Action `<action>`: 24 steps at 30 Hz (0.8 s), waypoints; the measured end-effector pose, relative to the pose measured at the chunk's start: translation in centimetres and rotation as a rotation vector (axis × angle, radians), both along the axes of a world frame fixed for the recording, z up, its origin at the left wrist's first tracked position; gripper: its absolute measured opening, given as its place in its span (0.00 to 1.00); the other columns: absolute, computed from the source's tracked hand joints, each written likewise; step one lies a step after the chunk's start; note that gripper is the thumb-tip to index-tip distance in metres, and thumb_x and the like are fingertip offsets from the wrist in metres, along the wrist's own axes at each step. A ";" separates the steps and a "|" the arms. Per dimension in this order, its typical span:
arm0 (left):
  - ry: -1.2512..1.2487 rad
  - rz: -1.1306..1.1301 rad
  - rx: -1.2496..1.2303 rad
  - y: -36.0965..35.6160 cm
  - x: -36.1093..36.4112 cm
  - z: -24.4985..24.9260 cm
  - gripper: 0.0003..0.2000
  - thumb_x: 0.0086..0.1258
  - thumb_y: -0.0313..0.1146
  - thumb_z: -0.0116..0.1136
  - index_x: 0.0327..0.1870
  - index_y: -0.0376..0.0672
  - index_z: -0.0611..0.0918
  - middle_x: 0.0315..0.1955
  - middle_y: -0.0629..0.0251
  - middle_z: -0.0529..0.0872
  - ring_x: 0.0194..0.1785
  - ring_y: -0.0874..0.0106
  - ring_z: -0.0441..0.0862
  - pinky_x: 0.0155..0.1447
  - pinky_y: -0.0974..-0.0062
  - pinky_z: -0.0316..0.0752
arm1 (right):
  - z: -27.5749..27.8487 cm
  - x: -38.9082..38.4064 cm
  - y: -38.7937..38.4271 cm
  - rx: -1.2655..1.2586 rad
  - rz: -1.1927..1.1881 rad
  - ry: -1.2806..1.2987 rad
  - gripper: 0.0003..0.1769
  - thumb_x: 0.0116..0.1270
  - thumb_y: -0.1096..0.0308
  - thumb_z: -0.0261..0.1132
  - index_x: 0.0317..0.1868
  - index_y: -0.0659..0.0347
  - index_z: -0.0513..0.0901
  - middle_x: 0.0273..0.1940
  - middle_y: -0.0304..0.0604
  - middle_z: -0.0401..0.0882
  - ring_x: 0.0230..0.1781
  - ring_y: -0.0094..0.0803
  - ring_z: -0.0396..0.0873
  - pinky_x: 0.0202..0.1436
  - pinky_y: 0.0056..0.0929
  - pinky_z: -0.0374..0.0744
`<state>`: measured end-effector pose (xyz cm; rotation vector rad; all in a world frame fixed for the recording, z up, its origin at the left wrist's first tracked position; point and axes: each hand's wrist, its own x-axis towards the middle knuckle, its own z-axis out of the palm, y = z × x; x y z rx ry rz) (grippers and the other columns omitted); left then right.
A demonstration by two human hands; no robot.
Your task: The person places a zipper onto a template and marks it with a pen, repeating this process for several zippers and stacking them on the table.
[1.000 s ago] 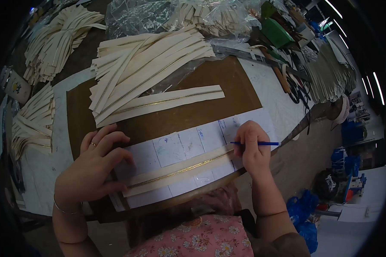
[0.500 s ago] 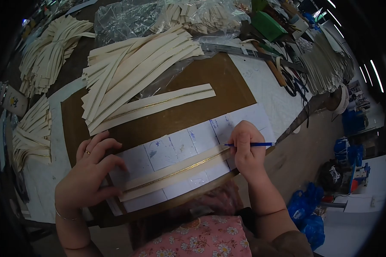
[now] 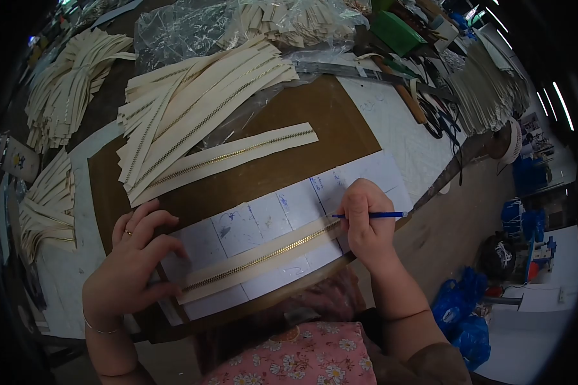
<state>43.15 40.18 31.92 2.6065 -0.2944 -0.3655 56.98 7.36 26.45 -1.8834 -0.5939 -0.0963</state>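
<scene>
A cream zipper (image 3: pixel 262 259) with gold teeth lies at a slant across a white board (image 3: pixel 250 221) marked with blue lines. At its left end is my left hand (image 3: pixel 131 263), fingers spread and bent, the thumb right at the zipper tape. My right hand (image 3: pixel 368 224) is closed around a blue pen (image 3: pixel 382 215) by the zipper's right end, the pen's tip pointing left just over the tape. Part of that right end is hidden behind the hand. Farther back, a second cream zipper (image 3: pixel 228 154) rests on the brown board (image 3: pixel 289 112).
A pile of cream zippers (image 3: pixel 199 102) lies behind, with clear plastic bags (image 3: pixel 180 32) beyond it. More zipper bundles (image 3: pixel 77 83) are at the left. Scissors (image 3: pixel 433 125), a metal ruler (image 3: pixel 340 69) and a green box (image 3: pixel 398 32) sit at the back right.
Both hands, the pen and the zipper stay almost in place. The whole view has shifted slightly.
</scene>
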 end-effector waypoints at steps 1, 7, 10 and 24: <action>-0.003 0.004 0.000 0.0 0.0 0.0 0.26 0.43 0.35 0.79 0.47 0.50 0.81 0.63 0.60 0.72 0.77 0.49 0.59 0.77 0.48 0.50 | 0.1 0.0 0.1 0.001 -0.002 -0.001 0.21 0.80 0.65 0.57 0.26 0.66 0.76 0.22 0.43 0.72 0.22 0.34 0.69 0.28 0.33 0.67; -0.008 0.005 0.004 -0.1 -0.1 0.0 0.26 0.43 0.35 0.79 0.47 0.50 0.81 0.63 0.59 0.72 0.77 0.50 0.60 0.77 0.49 0.51 | -0.1 0.0 -0.2 -0.017 0.010 -0.064 0.22 0.81 0.64 0.55 0.26 0.65 0.75 0.22 0.42 0.72 0.21 0.32 0.69 0.27 0.32 0.67; -0.014 0.009 0.002 -0.2 0.0 0.1 0.26 0.43 0.34 0.79 0.47 0.49 0.81 0.63 0.59 0.72 0.77 0.50 0.60 0.76 0.49 0.51 | 0.3 -0.6 -0.9 0.166 -0.008 -0.023 0.24 0.82 0.63 0.52 0.25 0.64 0.73 0.22 0.41 0.71 0.21 0.29 0.69 0.26 0.30 0.67; -0.001 0.034 -0.001 -0.3 0.0 0.1 0.26 0.40 0.34 0.79 0.45 0.50 0.81 0.63 0.60 0.72 0.76 0.51 0.61 0.77 0.49 0.50 | 0.8 -0.7 -1.7 -0.058 0.133 -0.089 0.30 0.84 0.54 0.47 0.21 0.61 0.70 0.21 0.38 0.69 0.20 0.23 0.67 0.24 0.25 0.63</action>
